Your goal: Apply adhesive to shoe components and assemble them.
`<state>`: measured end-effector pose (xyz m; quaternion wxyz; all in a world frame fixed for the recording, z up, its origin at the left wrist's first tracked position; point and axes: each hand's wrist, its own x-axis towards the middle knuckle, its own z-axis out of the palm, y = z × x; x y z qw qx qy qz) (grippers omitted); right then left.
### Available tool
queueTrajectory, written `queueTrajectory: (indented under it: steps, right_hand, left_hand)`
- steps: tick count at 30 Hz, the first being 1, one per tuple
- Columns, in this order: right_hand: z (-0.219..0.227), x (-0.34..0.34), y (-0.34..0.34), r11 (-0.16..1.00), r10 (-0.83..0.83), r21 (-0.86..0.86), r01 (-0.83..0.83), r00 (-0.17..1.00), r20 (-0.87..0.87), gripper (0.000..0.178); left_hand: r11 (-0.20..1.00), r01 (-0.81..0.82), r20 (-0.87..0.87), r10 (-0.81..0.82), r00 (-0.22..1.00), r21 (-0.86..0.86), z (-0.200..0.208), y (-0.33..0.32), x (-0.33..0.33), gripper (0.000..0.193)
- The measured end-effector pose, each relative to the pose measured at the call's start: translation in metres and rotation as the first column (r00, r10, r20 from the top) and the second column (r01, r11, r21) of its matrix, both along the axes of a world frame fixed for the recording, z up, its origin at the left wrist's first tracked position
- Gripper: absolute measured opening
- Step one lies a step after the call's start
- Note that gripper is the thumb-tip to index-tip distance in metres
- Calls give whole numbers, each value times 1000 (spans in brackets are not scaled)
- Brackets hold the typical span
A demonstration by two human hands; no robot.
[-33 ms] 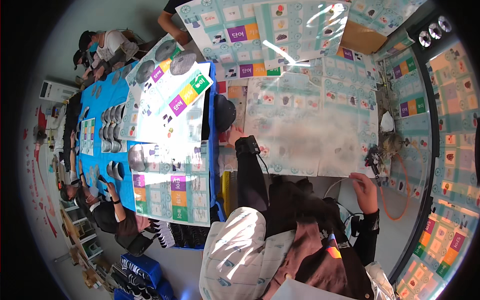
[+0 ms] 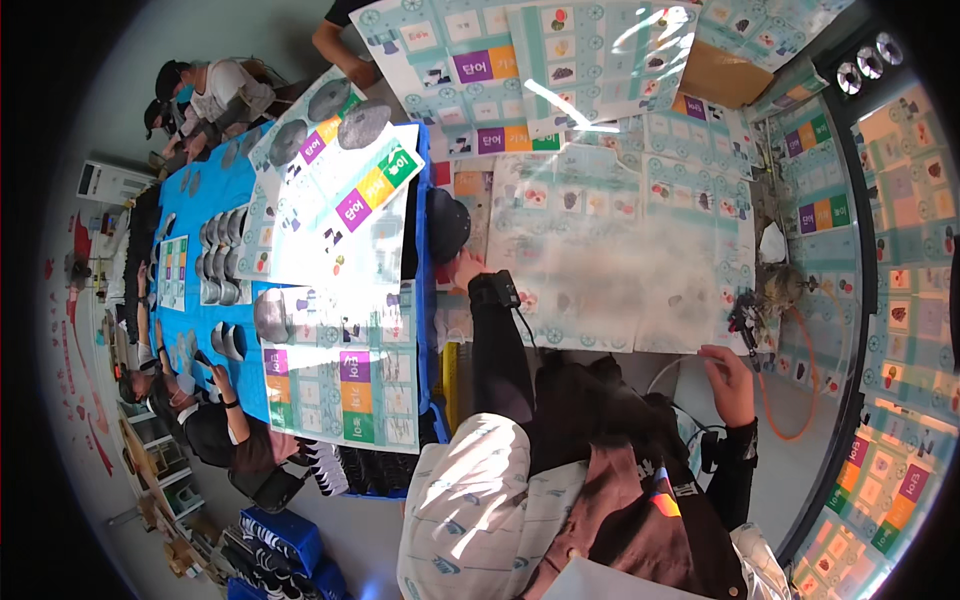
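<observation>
At the right rim of the blue crate (image 2: pixel 424 330), a rounded black cap (image 2: pixel 447 225) shows dark and dome-like. My left hand (image 2: pixel 464 268) is closed at its lower edge, and some of the fingers are hidden there. Off to the right, my right hand (image 2: pixel 730 385) hangs below the front edge of the work surface, fingers loosely bent and apart, holding nothing. Nearest to it is a black spray gun (image 2: pixel 743 320) joined to an orange hose (image 2: pixel 812 392).
A paper-covered work surface (image 2: pixel 620 250) lies ahead, with printed panels standing behind it. On the left, large printed sheets (image 2: pixel 345 240) carry grey oval pieces (image 2: pixel 363 125) beside a blue table (image 2: pixel 205 340). Several other people work around it. Blue crates (image 2: pixel 285 540) stand at lower left.
My left hand has shifted slightly left, closer against the black cap. My right hand stays in the same place.
</observation>
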<state>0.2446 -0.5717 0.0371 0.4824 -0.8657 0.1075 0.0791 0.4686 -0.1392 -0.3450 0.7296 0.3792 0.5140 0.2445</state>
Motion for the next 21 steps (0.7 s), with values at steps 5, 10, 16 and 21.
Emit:
queueTrajectory:
  steps: [5,10,16,21]
  right_hand:
    - [-1,1,3,999,31,-11,-31,999,-42,22]
    - [-6,0,6,999,20,41,-19,1000,-13,21]
    - [-25,23,7,979,188,-75,-190,982,-33,24]
    - [-70,60,38,939,339,24,-342,937,80,70]
  left_hand:
    - [550,212,-231,-36,972,808,-23,25,2,25]
    - [858,200,-114,-165,980,473,29,15,-35,38]
    - [586,645,-20,-732,681,491,114,-11,-88,24]
    - [26,951,-170,-982,82,307,208,-125,-102,29]
